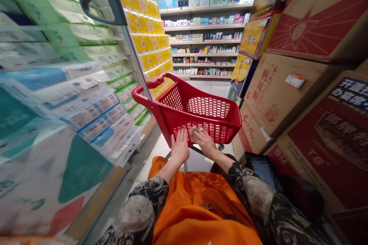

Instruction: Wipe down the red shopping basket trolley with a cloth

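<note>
A red plastic shopping basket cart (198,115) with lattice sides and a grey pull handle (115,0) stands right in front of me. My left hand (180,147) lies flat on its near side wall, fingers stretched out and pointing up. Beside it, my right hand (204,141) presses a crumpled, pale cloth (196,131) against the same lattice wall. Most of the cloth is hidden under the fingers. Inside the basket, no goods show.
Packaged tissue stacks (94,95) line the left, with yellow packs (146,42) beyond. Cardboard cartons (276,88) are piled on the right. A stocked shelf unit (205,42) closes off the back. A dark bag-like object (299,195) is at my right.
</note>
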The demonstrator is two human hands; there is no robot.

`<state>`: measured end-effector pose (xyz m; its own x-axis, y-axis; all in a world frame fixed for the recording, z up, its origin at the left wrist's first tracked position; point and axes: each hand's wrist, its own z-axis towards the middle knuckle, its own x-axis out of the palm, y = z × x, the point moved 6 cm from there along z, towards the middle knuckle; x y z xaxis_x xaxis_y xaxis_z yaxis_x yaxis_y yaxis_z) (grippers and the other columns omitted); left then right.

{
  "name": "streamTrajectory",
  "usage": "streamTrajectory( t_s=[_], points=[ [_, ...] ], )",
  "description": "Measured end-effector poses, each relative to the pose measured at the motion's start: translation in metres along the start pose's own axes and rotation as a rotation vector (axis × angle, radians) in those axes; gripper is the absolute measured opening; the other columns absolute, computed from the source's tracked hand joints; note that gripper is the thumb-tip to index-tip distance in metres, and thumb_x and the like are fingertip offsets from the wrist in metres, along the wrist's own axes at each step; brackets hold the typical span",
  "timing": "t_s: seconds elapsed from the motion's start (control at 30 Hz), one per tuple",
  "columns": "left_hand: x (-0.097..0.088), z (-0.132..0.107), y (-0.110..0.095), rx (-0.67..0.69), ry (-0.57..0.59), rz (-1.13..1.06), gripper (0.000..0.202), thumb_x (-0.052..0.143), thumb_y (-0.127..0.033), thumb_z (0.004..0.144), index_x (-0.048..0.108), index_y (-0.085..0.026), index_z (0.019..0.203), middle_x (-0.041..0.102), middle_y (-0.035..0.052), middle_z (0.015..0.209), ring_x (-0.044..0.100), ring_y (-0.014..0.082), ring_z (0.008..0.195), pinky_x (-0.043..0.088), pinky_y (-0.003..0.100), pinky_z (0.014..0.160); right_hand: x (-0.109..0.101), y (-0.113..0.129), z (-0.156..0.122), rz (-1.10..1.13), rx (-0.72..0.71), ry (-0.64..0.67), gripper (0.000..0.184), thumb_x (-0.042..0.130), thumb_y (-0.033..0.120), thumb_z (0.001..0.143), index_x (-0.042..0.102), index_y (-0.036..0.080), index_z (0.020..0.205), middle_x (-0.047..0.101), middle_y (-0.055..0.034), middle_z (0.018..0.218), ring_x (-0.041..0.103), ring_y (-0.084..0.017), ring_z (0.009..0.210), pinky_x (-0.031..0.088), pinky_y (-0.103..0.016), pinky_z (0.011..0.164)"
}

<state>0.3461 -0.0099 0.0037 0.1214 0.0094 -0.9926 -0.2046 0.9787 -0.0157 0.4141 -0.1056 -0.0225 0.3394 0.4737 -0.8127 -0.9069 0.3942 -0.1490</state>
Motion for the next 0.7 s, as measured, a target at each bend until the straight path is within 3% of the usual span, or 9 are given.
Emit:
streamTrajectory(
  t_s=[0.1,0.17,0.3,0.4,0.5,0.6,0.7],
  points=[
    [0.001,0.004,-0.015,0.035,-0.013,-0.012,0.078,0.045,-0.019,0.069,0.021,-0.005,0.142,0.015,0.0138,0.152,0.011,0.0251,0.14,0.01,0.051,0.112,-0.028,-0.027,0.001,-0.024,0.079,-0.163,0.043,0.034,0.004,0.088,0.052,0.012,0.126,0.05,-0.0119,0.134,0.03,-0.024,0.135,0.03,-0.049,0.109],
    [-0.001,0.005,-0.024,0.05,-0.018,-0.018,0.078,0.044,-0.019,0.069,0.021,-0.005,0.142,0.013,0.013,0.152,0.011,0.0249,0.14,0.009,0.051,0.112,-0.032,-0.036,-0.003,-0.037,0.097,-0.199,0.042,0.035,0.005,0.088,0.053,0.011,0.125,0.051,-0.012,0.133,0.029,-0.024,0.135,0.03,-0.049,0.109],
    [-0.003,0.002,-0.037,0.102,0.009,-0.009,0.076,0.042,-0.019,0.072,0.019,-0.005,0.143,0.012,0.0128,0.153,0.011,0.0246,0.14,0.01,0.052,0.112,-0.004,-0.023,-0.029,-0.038,0.055,-0.072,0.044,0.04,0.003,0.085,0.054,0.014,0.125,0.053,-0.0103,0.131,0.036,-0.023,0.131,0.03,-0.047,0.11],
    [-0.002,0.0,-0.044,0.14,0.024,0.017,0.073,0.04,-0.019,0.074,0.021,-0.005,0.142,0.013,0.0134,0.152,0.011,0.0241,0.14,0.011,0.051,0.112,0.01,-0.015,-0.049,-0.046,0.103,-0.017,0.047,0.042,0.001,0.082,0.054,0.016,0.125,0.055,-0.0099,0.129,0.04,-0.021,0.129,0.03,-0.045,0.11],
    [-0.001,0.003,-0.047,0.146,0.009,0.026,0.072,0.039,-0.018,0.074,0.021,-0.006,0.142,0.013,0.0132,0.152,0.011,0.024,0.14,0.01,0.051,0.112,-0.008,-0.026,-0.057,-0.059,0.164,-0.101,0.044,0.039,0.003,0.084,0.055,0.014,0.123,0.055,-0.0103,0.13,0.033,-0.021,0.133,0.031,-0.045,0.109],
    [-0.004,0.009,-0.056,0.156,-0.011,0.009,0.071,0.039,-0.018,0.075,0.021,-0.004,0.142,0.013,0.0143,0.152,0.01,0.0251,0.141,0.009,0.052,0.112,-0.037,-0.056,-0.064,-0.084,0.305,-0.21,0.045,0.035,0.004,0.086,0.051,0.013,0.127,0.049,-0.0111,0.135,0.023,-0.021,0.138,0.028,-0.047,0.11],
    [-0.006,0.011,-0.07,0.193,-0.003,-0.011,0.07,0.039,-0.017,0.075,0.021,-0.004,0.142,0.013,0.0148,0.152,0.01,0.0257,0.14,0.01,0.053,0.112,-0.043,-0.075,-0.083,-0.124,0.359,-0.225,0.045,0.033,0.003,0.087,0.052,0.013,0.126,0.05,-0.0114,0.134,0.022,-0.02,0.138,0.03,-0.047,0.108]
  ],
)
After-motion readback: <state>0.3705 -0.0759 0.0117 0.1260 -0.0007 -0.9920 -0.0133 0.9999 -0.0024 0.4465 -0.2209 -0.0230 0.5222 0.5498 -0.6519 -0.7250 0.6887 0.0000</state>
